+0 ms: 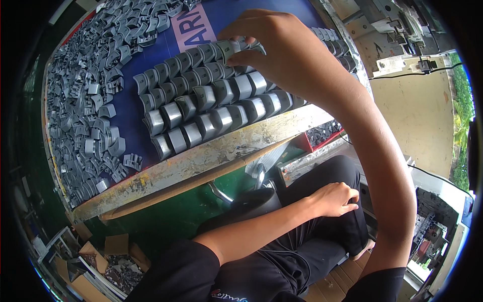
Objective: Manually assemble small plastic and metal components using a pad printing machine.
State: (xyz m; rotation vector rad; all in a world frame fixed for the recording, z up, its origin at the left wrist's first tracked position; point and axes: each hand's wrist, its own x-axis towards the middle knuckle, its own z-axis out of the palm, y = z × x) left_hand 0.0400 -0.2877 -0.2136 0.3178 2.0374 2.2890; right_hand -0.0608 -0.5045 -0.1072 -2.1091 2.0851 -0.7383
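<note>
My right hand reaches over the rows of curved grey plastic caps on the table. Its thumb and fingertips close on the ends of one grey plastic cap in the far rows. Whether that cap is lifted off the row I cannot tell. Nearer me, the front row of shiny grey caps runs along the table edge. My left hand rests on my knee, fingers loosely bent, with dark trouser cloth in the gap by the thumb and nothing seen in it.
A large heap of loose grey parts covers the table's left side on a blue surface. The worn table edge lies before me. Below it are a red bin of small parts and cardboard boxes. Machinery stands at right.
</note>
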